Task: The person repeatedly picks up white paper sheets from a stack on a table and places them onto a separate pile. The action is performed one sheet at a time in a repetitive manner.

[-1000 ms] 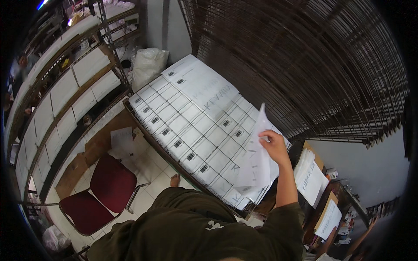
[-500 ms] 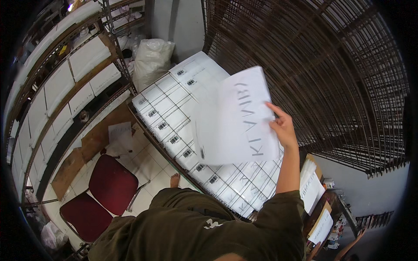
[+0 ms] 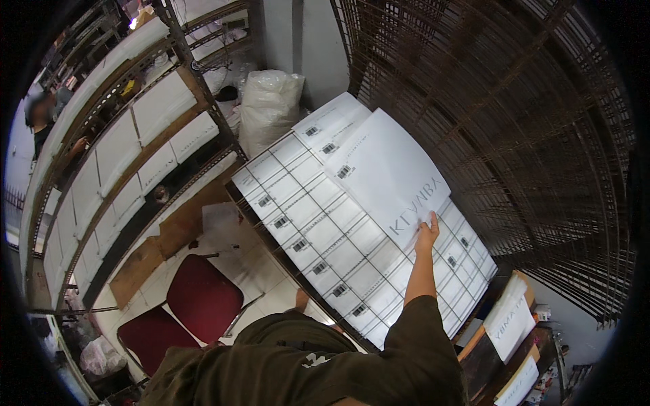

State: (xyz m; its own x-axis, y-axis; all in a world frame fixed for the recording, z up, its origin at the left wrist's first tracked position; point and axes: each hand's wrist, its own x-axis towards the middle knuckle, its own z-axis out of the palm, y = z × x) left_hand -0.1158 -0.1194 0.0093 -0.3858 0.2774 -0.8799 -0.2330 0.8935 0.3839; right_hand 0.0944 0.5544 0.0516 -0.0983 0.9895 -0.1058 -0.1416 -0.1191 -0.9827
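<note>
At the near right edge of a white printed sheet point(image 3: 386, 152), my right hand point(image 3: 426, 233) has its fingers closed on the margin. Large dark lettering runs along that edge, and a small dark printed block sits near the opposite side. The sheet rests on the far right part of a wire drying rack point(image 3: 359, 247). Other white printed sheets point(image 3: 276, 169) show beneath the wires. My left hand is out of view.
Many brown wire racks point(image 3: 487, 115) stand tilted up at the right. Shelves of white stacks point(image 3: 112, 162) line the left, with red chairs point(image 3: 204, 298) below. A bulky white sack point(image 3: 272, 108) stands behind the rack. Cardboard boxes point(image 3: 514, 308) sit at lower right.
The sheet, lifted and tilted before, now lies down on the rack with its small printed block showing. My right hand has moved lower. The view has shifted.
</note>
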